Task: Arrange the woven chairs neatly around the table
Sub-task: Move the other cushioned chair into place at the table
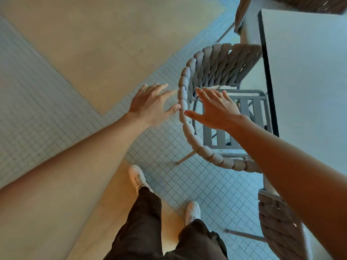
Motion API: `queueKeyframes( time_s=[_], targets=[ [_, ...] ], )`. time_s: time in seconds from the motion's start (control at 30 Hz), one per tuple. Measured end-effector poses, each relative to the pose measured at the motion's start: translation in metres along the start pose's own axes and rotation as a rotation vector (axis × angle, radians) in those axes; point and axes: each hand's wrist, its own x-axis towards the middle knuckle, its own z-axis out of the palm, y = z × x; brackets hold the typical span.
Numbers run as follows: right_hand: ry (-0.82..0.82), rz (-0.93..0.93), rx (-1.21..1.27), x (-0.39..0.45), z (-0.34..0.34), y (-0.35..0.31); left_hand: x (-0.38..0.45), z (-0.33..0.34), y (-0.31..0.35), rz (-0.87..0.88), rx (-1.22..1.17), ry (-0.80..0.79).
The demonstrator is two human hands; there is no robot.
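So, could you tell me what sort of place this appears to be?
Probably a café or restaurant seating area, perhaps a patio. A white table has several matching woven chairs drawn up to it, and the floor mixes small square tiles with larger smooth slabs.

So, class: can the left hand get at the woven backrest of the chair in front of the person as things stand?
Probably yes. The left hand is open beside the woven backrest, its thumb at the rim, with nothing between them.

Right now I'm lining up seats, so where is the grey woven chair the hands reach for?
In the head view, the grey woven chair stands right of centre, seat tucked under the white table, between the left hand and right hand.
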Motion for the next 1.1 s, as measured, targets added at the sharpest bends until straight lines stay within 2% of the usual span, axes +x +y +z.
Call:
queueKeyframes(
  time_s=[0.2, 0.47, 0.8, 1.1],
  targets=[
    [0.024, 0.139, 0.058, 0.074, -0.026, -0.034, 0.060, -0.037, -0.087, 0.102, 0.006, -0.049],
    [0.015, 0.214, 0.059, 0.158, -0.045, -0.040, 0.128, -0.063, -0.166, 0.116, 0.052, -0.062],
    [0.007, 0.279, 0.068, 0.283, -0.061, 0.009, 0.276, -0.066, -0.214, 0.189, 0.098, -0.089],
    [-0.045, 0.333, 0.103, 0.387, -0.107, 0.070, 0.425, -0.089, -0.224, 0.243, 0.056, -0.091]
  ],
)
